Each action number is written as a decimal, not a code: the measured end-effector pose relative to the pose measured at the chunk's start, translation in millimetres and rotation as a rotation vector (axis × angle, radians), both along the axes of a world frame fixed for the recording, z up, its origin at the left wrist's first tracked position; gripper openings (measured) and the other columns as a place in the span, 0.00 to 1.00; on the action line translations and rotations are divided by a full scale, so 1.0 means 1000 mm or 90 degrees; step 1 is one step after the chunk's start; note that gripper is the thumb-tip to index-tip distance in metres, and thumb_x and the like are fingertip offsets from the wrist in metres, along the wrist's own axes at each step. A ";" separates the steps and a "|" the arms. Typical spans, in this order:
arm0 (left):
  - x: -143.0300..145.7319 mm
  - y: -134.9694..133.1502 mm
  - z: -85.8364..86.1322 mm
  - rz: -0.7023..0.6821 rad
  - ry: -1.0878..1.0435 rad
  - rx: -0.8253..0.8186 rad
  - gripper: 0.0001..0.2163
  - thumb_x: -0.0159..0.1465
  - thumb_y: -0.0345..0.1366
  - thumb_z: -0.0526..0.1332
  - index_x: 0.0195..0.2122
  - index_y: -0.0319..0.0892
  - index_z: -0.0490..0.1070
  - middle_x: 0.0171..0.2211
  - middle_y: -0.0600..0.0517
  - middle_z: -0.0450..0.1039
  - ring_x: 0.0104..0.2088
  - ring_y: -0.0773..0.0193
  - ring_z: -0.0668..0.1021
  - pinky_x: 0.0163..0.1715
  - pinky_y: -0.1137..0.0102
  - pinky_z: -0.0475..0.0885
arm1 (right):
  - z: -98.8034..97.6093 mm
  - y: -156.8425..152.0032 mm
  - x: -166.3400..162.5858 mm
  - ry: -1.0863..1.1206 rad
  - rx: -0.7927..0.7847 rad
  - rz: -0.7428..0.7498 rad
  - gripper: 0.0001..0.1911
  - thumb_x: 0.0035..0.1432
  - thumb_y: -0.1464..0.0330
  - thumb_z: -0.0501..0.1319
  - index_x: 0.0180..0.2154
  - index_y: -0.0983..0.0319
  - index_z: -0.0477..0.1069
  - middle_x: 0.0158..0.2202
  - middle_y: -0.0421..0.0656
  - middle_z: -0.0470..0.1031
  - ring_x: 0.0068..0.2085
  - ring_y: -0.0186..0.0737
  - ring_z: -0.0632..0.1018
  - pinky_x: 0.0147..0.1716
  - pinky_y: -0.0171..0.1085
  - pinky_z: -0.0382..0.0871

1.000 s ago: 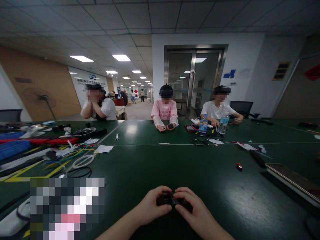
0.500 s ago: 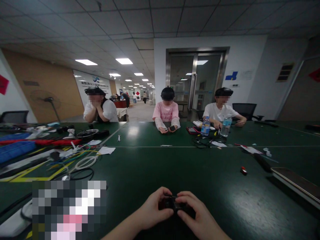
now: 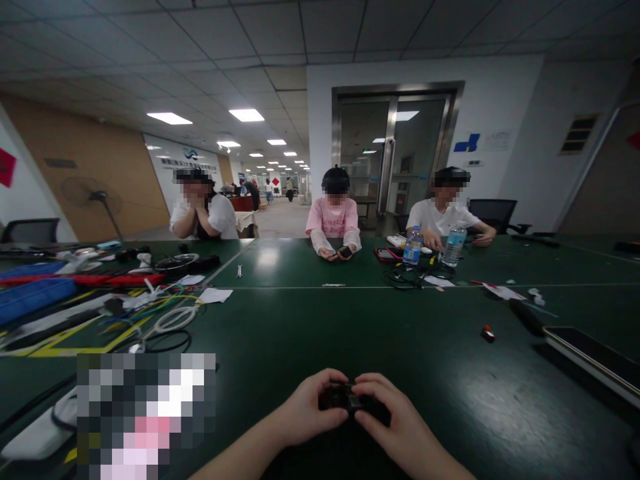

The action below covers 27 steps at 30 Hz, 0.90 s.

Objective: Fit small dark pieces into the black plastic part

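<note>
Just above the near part of the dark green table (image 3: 280, 333), my left hand (image 3: 313, 410) and my right hand (image 3: 387, 413) are curled around a small black object (image 3: 354, 401). Its surface is dark and partly glossy; my fingers cover much of it, so its kind does not show. My left thumb and fingers close on its left side. On the other side, my right thumb and fingers grip it, the two hands almost meeting at the middle.
Cables (image 3: 175, 320), a blue tray (image 3: 35, 300) and a white power strip (image 3: 40, 430) crowd the left. A small red-and-black item (image 3: 488, 333) and a flat dark device (image 3: 595, 357) lie right. Bottles (image 3: 413, 247) stand across, near three seated people.
The view has tilted slightly, so the scene sits a little higher. Both hands keep hold of the black object, with my fingers shifted slightly around it.
</note>
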State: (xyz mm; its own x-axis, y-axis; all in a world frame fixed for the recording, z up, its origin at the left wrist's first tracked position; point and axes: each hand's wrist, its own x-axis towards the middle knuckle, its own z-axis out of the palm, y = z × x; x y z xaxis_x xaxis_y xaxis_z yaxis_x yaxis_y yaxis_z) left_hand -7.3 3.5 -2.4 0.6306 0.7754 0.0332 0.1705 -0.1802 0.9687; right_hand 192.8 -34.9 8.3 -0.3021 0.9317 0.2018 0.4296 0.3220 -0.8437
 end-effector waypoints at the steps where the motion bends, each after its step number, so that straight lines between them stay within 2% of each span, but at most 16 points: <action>1: 0.000 0.000 0.001 0.001 0.003 0.003 0.19 0.54 0.27 0.62 0.48 0.41 0.63 0.41 0.51 0.70 0.41 0.61 0.74 0.40 0.68 0.69 | 0.000 0.000 0.000 -0.003 -0.001 -0.001 0.12 0.53 0.69 0.60 0.41 0.55 0.72 0.48 0.44 0.69 0.50 0.45 0.71 0.51 0.44 0.63; 10: 0.001 0.000 -0.002 0.005 -0.008 0.008 0.18 0.54 0.27 0.62 0.46 0.41 0.64 0.38 0.52 0.69 0.38 0.63 0.74 0.37 0.70 0.69 | 0.001 -0.001 0.000 0.010 -0.009 -0.001 0.10 0.53 0.68 0.59 0.39 0.56 0.72 0.47 0.45 0.70 0.50 0.45 0.71 0.51 0.44 0.63; 16: 0.000 0.001 -0.003 0.004 -0.008 -0.002 0.18 0.54 0.27 0.63 0.46 0.41 0.63 0.40 0.51 0.69 0.39 0.62 0.74 0.37 0.69 0.69 | 0.001 0.003 0.003 0.075 -0.033 -0.065 0.10 0.53 0.63 0.61 0.38 0.57 0.74 0.47 0.45 0.72 0.51 0.48 0.71 0.53 0.46 0.60; 21: -0.001 0.001 -0.002 -0.008 -0.016 -0.018 0.19 0.54 0.27 0.62 0.46 0.41 0.63 0.40 0.51 0.69 0.38 0.62 0.74 0.36 0.69 0.69 | -0.001 0.010 0.009 0.227 -0.120 -0.119 0.17 0.48 0.57 0.65 0.39 0.58 0.74 0.38 0.44 0.77 0.43 0.47 0.75 0.46 0.46 0.67; 27: -0.001 -0.002 0.003 0.006 0.028 0.002 0.17 0.56 0.28 0.61 0.47 0.42 0.63 0.39 0.52 0.69 0.37 0.63 0.73 0.36 0.70 0.69 | 0.000 0.011 0.013 0.465 -0.195 -0.186 0.23 0.41 0.57 0.70 0.41 0.57 0.74 0.41 0.43 0.76 0.45 0.45 0.74 0.48 0.44 0.66</action>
